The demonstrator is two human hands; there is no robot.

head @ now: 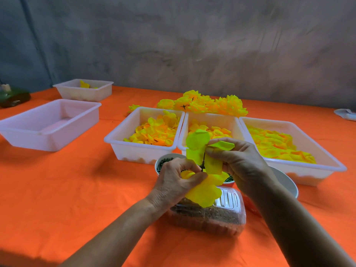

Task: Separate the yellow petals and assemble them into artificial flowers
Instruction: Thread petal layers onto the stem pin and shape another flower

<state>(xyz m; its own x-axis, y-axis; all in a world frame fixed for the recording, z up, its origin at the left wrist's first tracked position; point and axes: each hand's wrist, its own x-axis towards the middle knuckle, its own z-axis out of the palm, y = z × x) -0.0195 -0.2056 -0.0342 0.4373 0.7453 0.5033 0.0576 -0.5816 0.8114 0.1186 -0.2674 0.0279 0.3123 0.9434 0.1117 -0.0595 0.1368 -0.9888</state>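
Both hands work together over the table's near middle. My left hand pinches the lower yellow petals of a half-built flower, with a thin dark stem rising between the hands. My right hand grips the upper petal layer, pressing it around the stem. Three white trays hold loose yellow-orange petals: a left one, a middle one and a right one. Finished yellow flowers are piled behind these trays.
A clear plastic box of small dark parts lies under my hands. A cup of dark pieces and a grey bowl stand beside it. An empty white tray and another holding one petal stand at left on the orange tablecloth.
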